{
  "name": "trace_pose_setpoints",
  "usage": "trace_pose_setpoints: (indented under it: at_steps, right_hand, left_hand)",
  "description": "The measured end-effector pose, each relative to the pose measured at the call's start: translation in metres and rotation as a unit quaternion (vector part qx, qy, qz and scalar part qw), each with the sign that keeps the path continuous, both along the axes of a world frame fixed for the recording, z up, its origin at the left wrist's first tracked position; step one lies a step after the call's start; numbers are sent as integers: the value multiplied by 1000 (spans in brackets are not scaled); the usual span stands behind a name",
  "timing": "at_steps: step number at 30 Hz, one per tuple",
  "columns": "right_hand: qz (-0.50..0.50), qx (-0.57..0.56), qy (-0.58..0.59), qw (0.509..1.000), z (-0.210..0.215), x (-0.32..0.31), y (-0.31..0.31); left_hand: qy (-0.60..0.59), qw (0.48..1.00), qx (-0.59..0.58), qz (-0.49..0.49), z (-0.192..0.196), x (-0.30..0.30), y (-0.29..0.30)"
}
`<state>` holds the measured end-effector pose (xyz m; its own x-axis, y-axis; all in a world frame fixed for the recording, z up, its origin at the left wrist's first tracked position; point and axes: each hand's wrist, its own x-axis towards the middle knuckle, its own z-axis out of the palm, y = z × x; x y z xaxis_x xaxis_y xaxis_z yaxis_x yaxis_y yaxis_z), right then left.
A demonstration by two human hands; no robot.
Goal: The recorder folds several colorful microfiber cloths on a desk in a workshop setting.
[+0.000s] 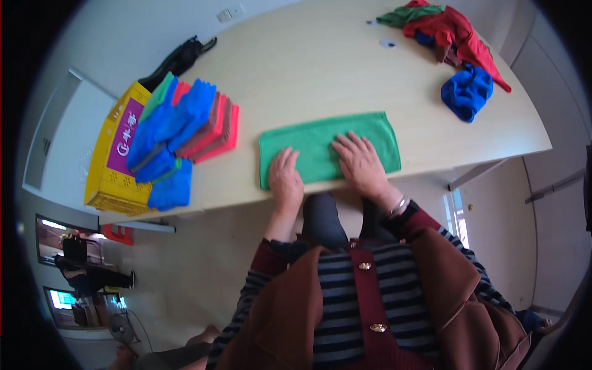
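Green cloth (317, 143): one, roughly rectangular, laid flat at the centre of the frame on the pale tabletop (296, 68), its lower side close to the near edge.

Left hand (286, 177): palm down on the cloth's left part, fingers close together, clamped on nothing that I can see.

Right hand (362, 165): palm down right of the cloth's middle, fingers slightly apart, likewise gripping nothing.

Handling note: I would smooth with light, even pressure from the middle outward, corners squared; a pull toward the near edge could, I judge, drag the cloth over it.

Surroundings: stacked cloths (206, 120), blue, red, brown and green, left of centre, against a yellow box (102, 179); black bag (179, 61), upper left; loose red cloth (456, 34) in a heap, upper right; crumpled blue cloth (467, 92) below it. I see no obstruction between hands and green cloth; both cloth groups lie apart from it.
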<state>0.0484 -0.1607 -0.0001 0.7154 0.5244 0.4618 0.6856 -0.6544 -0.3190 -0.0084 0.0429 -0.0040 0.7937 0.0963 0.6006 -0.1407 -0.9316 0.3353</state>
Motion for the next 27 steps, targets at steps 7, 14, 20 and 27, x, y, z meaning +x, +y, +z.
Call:
trace_pose_setpoints:
  at_steps: [7,14,20,27]
  right_hand:
    - [0,-24,-3,1000,-2,9,2]
    - [-9,-33,15,999,-8,-3,6]
    - [-10,-25,4,1000,0,0,5]
    - [-5,-17,7,1000,1,0,4]
  left_hand:
    - [-4,999,-44,4,-2,4,12]
    - [-16,999,-27,10,-10,-2,17]
    - [-27,999,-40,11,-10,-5,13]
    - [-24,998,-51,-4,-7,-8,21]
